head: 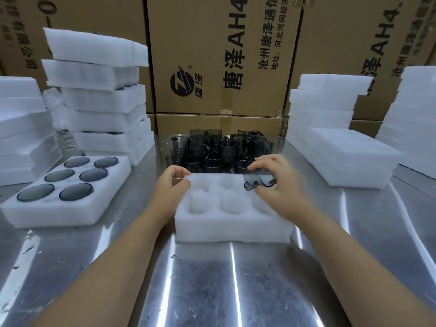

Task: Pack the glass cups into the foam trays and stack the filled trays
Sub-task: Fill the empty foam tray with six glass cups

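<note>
Steel table, foam trays, smoked glass cups

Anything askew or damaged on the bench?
Only the back-left tray stack: its trays sit offset from one another, and the top tray tilts. No breakage or spill is visible.

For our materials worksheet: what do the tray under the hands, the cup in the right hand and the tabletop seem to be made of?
Tray: white foam, matt, with fuzzy soft-looking edges.
Cup: probably smoky grey glass, see-through and glossy.
Tabletop: likely stainless steel, scuffed, with bright streaky reflections.
</note>
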